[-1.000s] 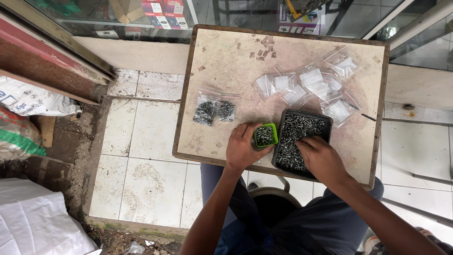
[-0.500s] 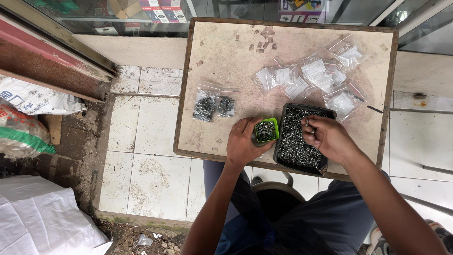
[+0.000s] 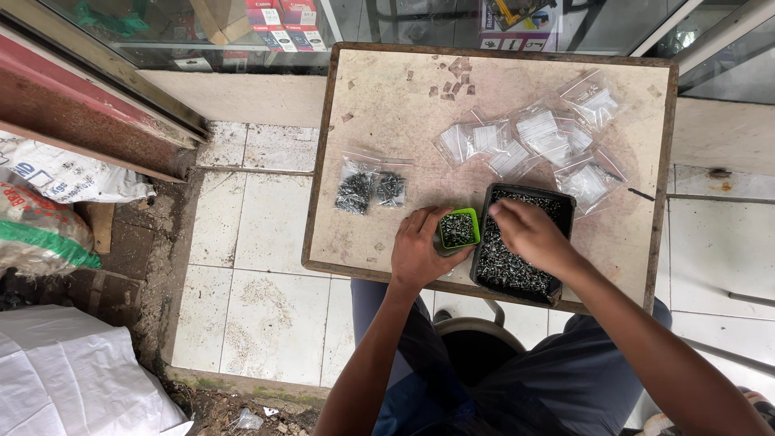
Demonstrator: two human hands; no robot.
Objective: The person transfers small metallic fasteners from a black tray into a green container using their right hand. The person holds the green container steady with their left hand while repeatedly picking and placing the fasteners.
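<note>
A small green cup (image 3: 458, 228) partly filled with small metal screws stands near the front edge of a worn square table (image 3: 404, 113). My left hand (image 3: 420, 252) wraps around the cup's left side. Right beside the cup sits a black tray (image 3: 565, 206) full of the same screws. My right hand (image 3: 525, 234) is over the tray, fingers pinched together at its upper left part; what they hold is hidden. Two small clear bags filled with screws (image 3: 370, 189) lie to the left of the cup.
Several empty clear zip bags (image 3: 533, 137) lie spread on the table's far right. Torn paper bits (image 3: 456, 85) sit near the far edge. White sacks (image 3: 64, 379) and a printed sack (image 3: 48, 173) lie on the ground at left. A glass shop counter (image 3: 242, 24) runs behind the table.
The view has shifted slightly. My right hand has moved up over the tray's upper left corner, toward the green cup. My left hand stays on the cup.
</note>
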